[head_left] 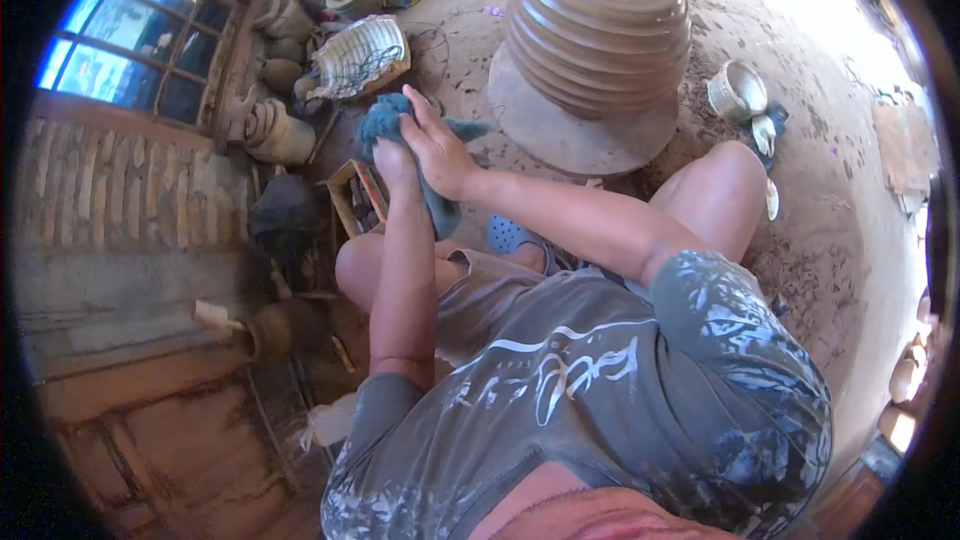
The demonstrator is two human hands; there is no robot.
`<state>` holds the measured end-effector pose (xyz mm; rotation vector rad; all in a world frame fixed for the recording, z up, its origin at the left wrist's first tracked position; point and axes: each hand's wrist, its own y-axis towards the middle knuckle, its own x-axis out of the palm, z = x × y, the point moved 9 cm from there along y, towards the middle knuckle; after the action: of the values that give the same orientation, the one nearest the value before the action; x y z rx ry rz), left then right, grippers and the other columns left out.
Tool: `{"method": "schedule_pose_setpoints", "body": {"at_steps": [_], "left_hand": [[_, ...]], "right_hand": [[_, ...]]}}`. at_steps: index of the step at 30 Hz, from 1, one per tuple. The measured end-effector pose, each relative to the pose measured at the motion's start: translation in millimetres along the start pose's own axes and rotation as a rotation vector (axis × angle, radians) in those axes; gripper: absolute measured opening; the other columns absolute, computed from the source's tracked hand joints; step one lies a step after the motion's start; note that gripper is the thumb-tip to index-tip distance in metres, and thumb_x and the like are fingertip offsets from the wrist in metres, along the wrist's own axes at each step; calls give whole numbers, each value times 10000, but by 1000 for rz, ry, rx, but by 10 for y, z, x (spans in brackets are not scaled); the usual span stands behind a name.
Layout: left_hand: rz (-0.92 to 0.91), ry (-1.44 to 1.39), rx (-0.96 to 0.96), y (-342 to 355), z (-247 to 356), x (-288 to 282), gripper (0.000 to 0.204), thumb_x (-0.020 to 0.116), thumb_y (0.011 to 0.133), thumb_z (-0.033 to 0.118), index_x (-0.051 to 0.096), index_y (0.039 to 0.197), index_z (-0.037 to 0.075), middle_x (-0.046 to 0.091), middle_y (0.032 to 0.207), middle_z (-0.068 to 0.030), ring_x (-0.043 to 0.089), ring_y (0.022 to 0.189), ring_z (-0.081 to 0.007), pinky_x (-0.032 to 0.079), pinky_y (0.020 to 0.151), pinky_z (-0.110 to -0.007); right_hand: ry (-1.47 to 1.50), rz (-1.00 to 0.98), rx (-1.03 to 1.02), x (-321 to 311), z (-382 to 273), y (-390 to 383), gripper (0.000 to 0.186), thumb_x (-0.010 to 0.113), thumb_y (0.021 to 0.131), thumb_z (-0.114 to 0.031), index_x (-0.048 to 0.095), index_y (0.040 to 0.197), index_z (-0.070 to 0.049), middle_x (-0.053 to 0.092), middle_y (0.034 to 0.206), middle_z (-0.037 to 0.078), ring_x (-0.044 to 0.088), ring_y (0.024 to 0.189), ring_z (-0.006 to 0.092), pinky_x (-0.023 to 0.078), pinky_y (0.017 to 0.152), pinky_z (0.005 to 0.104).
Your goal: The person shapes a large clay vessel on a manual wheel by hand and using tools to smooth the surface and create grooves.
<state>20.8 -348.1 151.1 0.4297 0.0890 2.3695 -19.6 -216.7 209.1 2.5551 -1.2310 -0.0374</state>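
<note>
A teal cloth [382, 122] is bunched between my two hands, and part of it hangs down below them. My left hand [395, 162] is closed around the cloth. Against it lies my right hand [442, 152], fingers stretched out and pointing up and away. To the right of the hands stands a large ribbed clay pot [597, 40], brown and shiny, on a flat round disc [530, 125]. Neither hand touches the pot.
A small round container [737, 92] sits right of the disc. Beyond my hands lies a cream ribbed basket [362, 58] with dark cord in it. Several clay pots [282, 135] crowd the left wall under a window [140, 25]. A small wooden box [355, 195] is by my left knee.
</note>
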Motion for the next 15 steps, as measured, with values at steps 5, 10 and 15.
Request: {"method": "schedule_pose_setpoints", "body": {"at_steps": [5,10,15], "left_hand": [[113,-215,-134,241,153,-120,380,481,1087,359,642,1211,39,687,1065,-73,658,935,-209,549,870,-380],[45,-116,-79,247,312,96,325,477,1075,332,642,1212,87,667,1096,-64,642,982,-199,529,939,-384],[45,-222,-244,421,-104,33,321,559,1033,316,651,1206,62,682,1069,-75,656,966,-199,549,875,-388]], "right_hand": [[-148,-248,82,76,-206,-490,723,541,1037,-423,315,1568,13,305,1617,301,267,1527,407,222,1240,415],[-19,-33,-9,-193,-372,192,698,610,1008,-417,402,1515,15,376,1565,303,366,1473,387,286,1207,438],[-333,-82,-162,-132,-215,-182,677,637,998,-405,436,1506,-4,466,1515,226,407,1437,345,272,1219,419]]}}
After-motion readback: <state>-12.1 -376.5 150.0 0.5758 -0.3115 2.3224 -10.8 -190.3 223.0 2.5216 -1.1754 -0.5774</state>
